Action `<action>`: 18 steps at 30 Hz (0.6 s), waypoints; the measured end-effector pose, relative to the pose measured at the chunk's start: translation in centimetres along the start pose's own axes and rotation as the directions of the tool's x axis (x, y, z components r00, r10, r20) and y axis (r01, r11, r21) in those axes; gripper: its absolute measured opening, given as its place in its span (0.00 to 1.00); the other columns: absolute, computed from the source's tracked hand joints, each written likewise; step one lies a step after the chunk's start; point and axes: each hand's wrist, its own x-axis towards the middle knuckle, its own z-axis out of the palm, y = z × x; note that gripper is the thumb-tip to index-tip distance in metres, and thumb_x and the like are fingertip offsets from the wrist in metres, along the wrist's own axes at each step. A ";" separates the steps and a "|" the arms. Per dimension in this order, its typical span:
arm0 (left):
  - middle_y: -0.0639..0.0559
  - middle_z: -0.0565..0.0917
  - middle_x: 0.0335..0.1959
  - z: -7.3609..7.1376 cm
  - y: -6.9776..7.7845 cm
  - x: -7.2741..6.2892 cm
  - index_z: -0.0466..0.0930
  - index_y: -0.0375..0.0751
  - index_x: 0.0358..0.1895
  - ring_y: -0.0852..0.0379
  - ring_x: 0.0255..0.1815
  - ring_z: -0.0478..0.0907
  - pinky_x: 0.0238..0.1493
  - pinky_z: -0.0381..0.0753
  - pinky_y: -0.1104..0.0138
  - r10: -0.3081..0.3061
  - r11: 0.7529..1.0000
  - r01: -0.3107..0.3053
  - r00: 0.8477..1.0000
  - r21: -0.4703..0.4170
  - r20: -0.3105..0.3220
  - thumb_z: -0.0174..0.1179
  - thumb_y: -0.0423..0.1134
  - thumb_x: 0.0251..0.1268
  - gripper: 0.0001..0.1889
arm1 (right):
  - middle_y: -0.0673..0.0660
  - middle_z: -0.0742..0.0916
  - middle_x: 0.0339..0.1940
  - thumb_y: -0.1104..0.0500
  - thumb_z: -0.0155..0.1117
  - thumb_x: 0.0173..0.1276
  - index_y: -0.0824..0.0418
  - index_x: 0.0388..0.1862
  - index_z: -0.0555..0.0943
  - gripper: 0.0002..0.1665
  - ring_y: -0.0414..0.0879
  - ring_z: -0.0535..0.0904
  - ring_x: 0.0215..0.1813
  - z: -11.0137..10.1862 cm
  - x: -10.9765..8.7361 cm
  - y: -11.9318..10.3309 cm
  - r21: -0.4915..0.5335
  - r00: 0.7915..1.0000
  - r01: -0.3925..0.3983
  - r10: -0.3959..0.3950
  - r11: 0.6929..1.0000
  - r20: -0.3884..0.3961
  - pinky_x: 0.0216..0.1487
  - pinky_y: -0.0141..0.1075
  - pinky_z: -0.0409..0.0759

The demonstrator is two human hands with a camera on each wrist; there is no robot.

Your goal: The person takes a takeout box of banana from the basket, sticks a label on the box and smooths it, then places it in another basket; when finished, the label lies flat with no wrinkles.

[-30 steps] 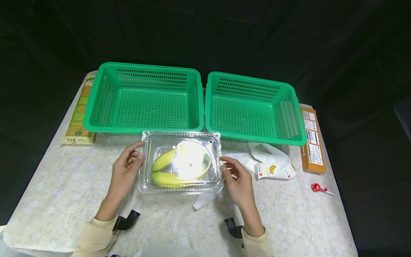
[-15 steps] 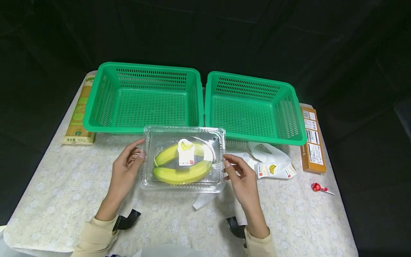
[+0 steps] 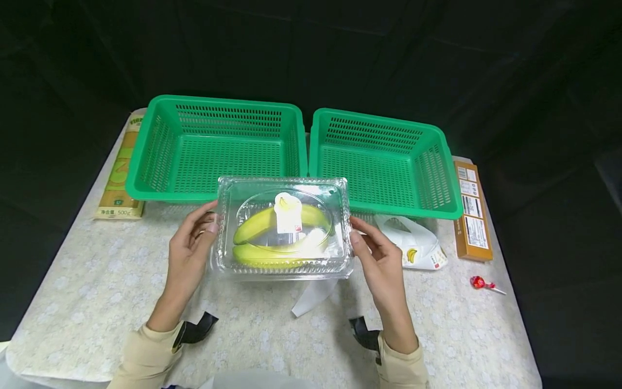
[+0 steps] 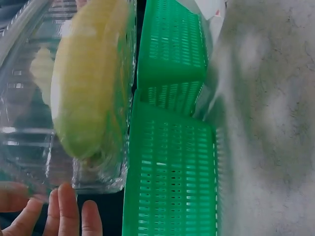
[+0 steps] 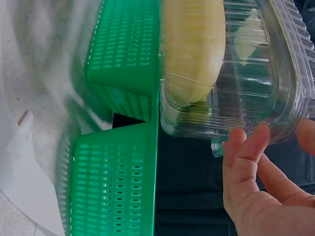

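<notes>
A clear plastic clamshell box (image 3: 233, 185) with two yellow bananas (image 3: 257, 254) inside is held up in front of the baskets. Its lid bears a white label (image 3: 289, 219) with a banana picture. My left hand (image 3: 188, 254) grips the left end, thumb on the rim and fingers beneath. At the opposite end, my right hand (image 3: 384, 265) pinches the edge in the same way. Fingertips of the left hand (image 4: 64, 216) touch the box's end in the left wrist view. In the right wrist view, the right hand's fingers (image 5: 251, 147) press its underside.
Two green baskets (image 3: 214, 195) (image 3: 384, 209) stand side by side behind the box. Crumpled white plastic with banana labels (image 3: 423, 251) lies right of it. A yellow-brown 500g pack (image 3: 116, 183), an orange box (image 3: 471, 216) and a red lollipop (image 3: 478, 282) lie at the table's sides.
Both hands have raised the box and moved it slightly away from the body and to the right, so it now overlaps the baskets' front rims. The glare on its lid has shifted.
</notes>
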 end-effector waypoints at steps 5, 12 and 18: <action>0.60 0.77 0.61 0.2 0.1 0.0 0.69 0.36 0.71 0.62 0.61 0.74 0.56 0.76 0.79 0.008 1.000 -0.007 1.000 -0.016 0.022 0.49 0.29 0.77 0.22 | 0.46 0.83 0.61 0.69 0.60 0.73 0.68 0.69 0.75 0.26 0.40 0.80 0.59 0.0 0.3 0.0 0.034 1.000 -0.007 0.006 0.999 0.018 0.57 0.26 0.79; 0.63 0.73 0.68 0.4 0.0 -0.1 0.68 0.38 0.73 0.62 0.67 0.71 0.60 0.74 0.80 0.025 1.000 -0.026 0.996 0.008 0.091 0.47 0.31 0.79 0.23 | 0.46 0.82 0.64 0.69 0.62 0.70 0.64 0.71 0.74 0.30 0.41 0.78 0.61 0.3 0.9 0.3 0.040 0.999 -0.036 0.036 0.999 0.001 0.61 0.25 0.77; 0.63 0.73 0.69 0.4 -0.1 0.1 0.68 0.38 0.73 0.63 0.67 0.71 0.60 0.74 0.80 0.047 0.999 -0.049 0.992 0.019 0.114 0.48 0.29 0.78 0.23 | 0.54 0.81 0.67 0.69 0.63 0.70 0.63 0.70 0.75 0.29 0.38 0.80 0.59 0.5 1.2 0.5 0.028 0.997 -0.070 0.070 0.997 -0.028 0.60 0.25 0.78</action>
